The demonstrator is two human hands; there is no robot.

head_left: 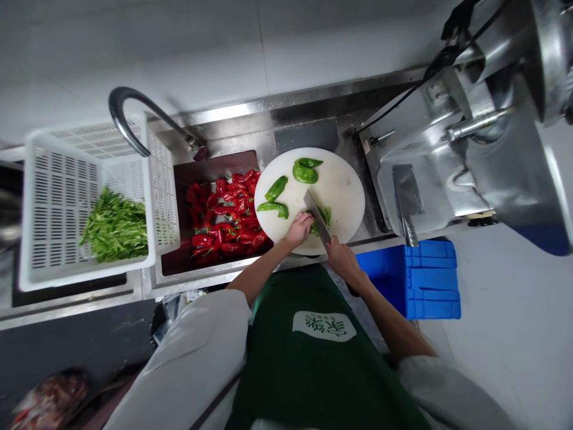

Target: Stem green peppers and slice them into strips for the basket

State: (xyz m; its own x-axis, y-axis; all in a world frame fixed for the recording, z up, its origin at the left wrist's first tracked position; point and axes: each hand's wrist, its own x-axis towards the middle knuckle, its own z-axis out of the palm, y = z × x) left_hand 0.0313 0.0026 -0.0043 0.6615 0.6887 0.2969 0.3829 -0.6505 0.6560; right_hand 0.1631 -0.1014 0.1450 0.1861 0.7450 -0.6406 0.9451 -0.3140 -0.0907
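Note:
A kitchen cleaver (pixel 319 216) is in my right hand (pixel 342 260), its fingers wrapped round the handle and its blade slanting across the round white cutting board (pixel 344 191). My left hand (pixel 299 230) is closed, fingertips curled close to the blade's left side, on a piece of green pepper that they mostly hide. Sliced green pepper (pixel 326 216) lies against the blade's right side. Farther back on the board are a bulky green pepper (pixel 305 173), a long piece (pixel 276 188) and a curved piece (pixel 274 208).
Left of the board, a sink (pixel 179 173) holds many red peppers (pixel 233 209). A white basket (pixel 40 209) with cut greens (pixel 117 230) stands beyond it, under a curved faucet (pixel 119 113). At right are a metal machine (pixel 514 155), a second cleaver (pixel 406 194) and a blue crate (pixel 432 280).

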